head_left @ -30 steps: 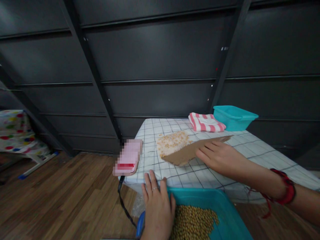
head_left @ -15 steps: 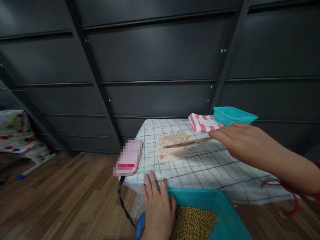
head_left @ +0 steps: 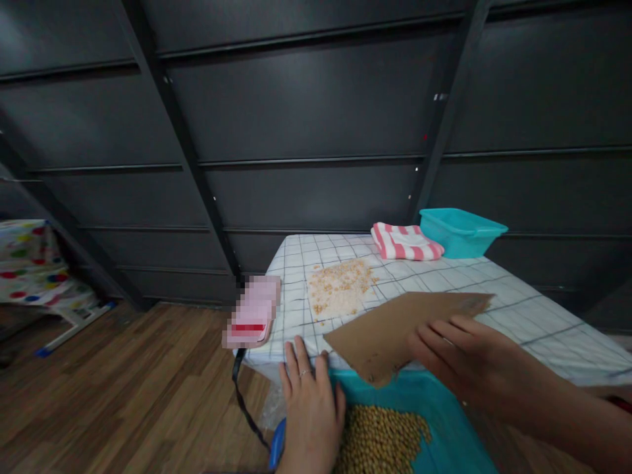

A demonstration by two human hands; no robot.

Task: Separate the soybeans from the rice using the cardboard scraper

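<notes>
Cardboard [head_left: 390, 332] has swung back over the basin [head_left: 444, 408], pinched by right hand [head_left: 469, 359] fingers [head_left: 434, 339].

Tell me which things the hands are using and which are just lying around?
In use: cardboard piece in the right hand; teal tray under the left hand; beans in it; spilled grains.
Lying about: striped cloth; small teal tub; pink thing.

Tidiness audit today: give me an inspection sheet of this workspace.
Surface: white checked tablecloth, pale grain patch on it.
Job's things: brown cardboard sheet; teal plastic tray of yellow beans.
Clutter: pink-striped folded cloth, small teal tub, blurred pink object.
Grips: left hand flat on tray corner; right hand holds cardboard sheet.
Cables: black strap hanging below table edge.
Surroundings: dark panelled wall, wooden floor.
</notes>
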